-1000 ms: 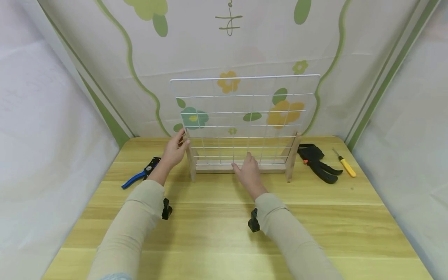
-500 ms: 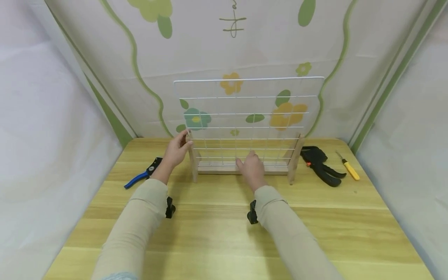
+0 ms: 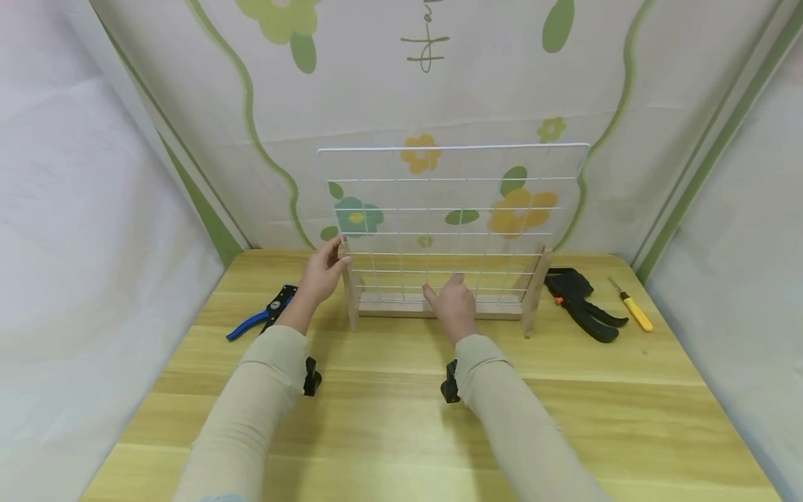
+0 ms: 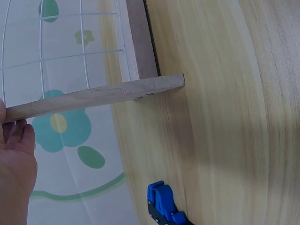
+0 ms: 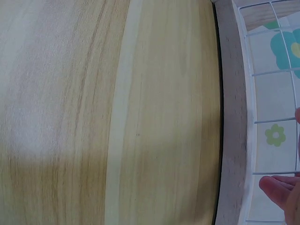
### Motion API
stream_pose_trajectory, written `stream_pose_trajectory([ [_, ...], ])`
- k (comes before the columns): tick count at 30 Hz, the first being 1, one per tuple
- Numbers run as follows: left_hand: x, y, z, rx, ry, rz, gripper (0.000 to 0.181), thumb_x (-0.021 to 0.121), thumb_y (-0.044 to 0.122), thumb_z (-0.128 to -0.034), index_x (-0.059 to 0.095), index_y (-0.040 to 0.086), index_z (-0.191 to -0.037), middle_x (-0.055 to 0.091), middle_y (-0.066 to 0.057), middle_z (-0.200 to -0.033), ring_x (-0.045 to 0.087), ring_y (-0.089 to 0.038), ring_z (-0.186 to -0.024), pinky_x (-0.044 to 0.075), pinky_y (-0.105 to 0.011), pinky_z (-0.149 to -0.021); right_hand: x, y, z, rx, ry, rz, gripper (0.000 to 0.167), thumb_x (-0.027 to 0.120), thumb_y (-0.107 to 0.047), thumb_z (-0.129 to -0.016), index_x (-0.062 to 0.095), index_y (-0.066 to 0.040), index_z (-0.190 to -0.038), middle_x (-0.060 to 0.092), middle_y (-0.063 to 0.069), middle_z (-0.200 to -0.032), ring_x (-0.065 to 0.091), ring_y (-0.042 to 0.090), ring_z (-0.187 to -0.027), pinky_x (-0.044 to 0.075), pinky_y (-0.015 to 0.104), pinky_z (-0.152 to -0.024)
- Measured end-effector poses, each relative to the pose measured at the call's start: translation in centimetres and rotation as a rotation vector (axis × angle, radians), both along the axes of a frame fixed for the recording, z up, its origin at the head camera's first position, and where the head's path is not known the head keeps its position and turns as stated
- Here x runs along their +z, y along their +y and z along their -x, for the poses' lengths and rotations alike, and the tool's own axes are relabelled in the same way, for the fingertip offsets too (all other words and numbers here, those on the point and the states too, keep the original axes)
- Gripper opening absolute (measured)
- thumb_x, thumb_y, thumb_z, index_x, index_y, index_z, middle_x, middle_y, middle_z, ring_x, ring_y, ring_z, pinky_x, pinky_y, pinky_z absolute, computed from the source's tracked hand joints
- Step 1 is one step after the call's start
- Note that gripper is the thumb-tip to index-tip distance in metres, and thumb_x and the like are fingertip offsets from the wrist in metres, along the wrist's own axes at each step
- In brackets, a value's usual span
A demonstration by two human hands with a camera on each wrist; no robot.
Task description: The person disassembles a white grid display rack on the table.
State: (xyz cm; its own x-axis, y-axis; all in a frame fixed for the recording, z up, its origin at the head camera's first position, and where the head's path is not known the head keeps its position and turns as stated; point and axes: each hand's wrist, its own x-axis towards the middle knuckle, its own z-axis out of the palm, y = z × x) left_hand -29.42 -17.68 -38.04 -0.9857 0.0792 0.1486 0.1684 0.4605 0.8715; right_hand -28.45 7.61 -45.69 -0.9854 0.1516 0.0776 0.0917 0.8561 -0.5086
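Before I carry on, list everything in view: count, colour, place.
Wooden stand: one, pale, towards table's back
Wire grid: one, white, upright in stand
Pliers: one, blue-black, left of stand
Squeeze-handled tool: one, black, right of stand
Screwdriver: one, yellow-handled, far right
Table: one, yellowish wood, underneath
Backdrop: one, white, flowered, behind
Side sheets: two, white, either side
Wrist devices: two, black, one per wrist
Sleeves: two, beige, forearms
Left hand: one, holding stand's left upright
Right hand: one, at grid's lower wires

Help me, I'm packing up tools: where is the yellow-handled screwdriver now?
In the head view, the yellow-handled screwdriver lies near the right edge of the table, right of the black tool.
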Motion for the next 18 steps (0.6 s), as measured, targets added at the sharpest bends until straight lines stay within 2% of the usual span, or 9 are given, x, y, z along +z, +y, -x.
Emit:
stream_pose_trajectory([
  [4,0.13,0.17,-0.08,0.004,0.004,-0.020,0.051,0.053,0.012,-0.0943,0.035,0.007,-0.142,0.037,-0.016,-0.144,0.038,-0.029,-0.131,0.036,-0.037,-0.111,-0.16,-0.06,-0.02,-0.020,0.005,0.093,0.086,0.057,-0.050,-0.085,0.027,0.018,-0.129,0.048,0.006,-0.050,0.044,0.015,-0.037,0.033,0.019,-0.027],
  [9,0.33,0.24,-0.20,0.014,-0.016,-0.041,0.051,0.055,0.012,-0.0935,0.037,0.008,-0.141,0.039,-0.016,-0.143,0.038,-0.027,-0.132,0.037,-0.036,-0.110,-0.14,-0.25,-0.09,-0.047,-0.021,0.239,0.086,0.058,-0.046,-0.084,0.023,0.015,-0.133,0.046,0.004,-0.051,0.040,0.014,-0.037,0.032,0.020,-0.027],
  [18,0.21,-0.33,-0.57,-0.005,-0.044,-0.079,0.054,0.059,0.013,-0.0913,0.037,0.009,-0.141,0.041,-0.011,-0.142,0.043,-0.024,-0.129,0.039,-0.034,-0.108,-0.52,-0.68,-0.32,-0.081,-0.033,0.279,0.077,0.059,-0.045,-0.083,0.027,0.011,-0.126,0.043,0.002,-0.051,0.038,0.012,-0.036,0.031,0.019,-0.026],
])
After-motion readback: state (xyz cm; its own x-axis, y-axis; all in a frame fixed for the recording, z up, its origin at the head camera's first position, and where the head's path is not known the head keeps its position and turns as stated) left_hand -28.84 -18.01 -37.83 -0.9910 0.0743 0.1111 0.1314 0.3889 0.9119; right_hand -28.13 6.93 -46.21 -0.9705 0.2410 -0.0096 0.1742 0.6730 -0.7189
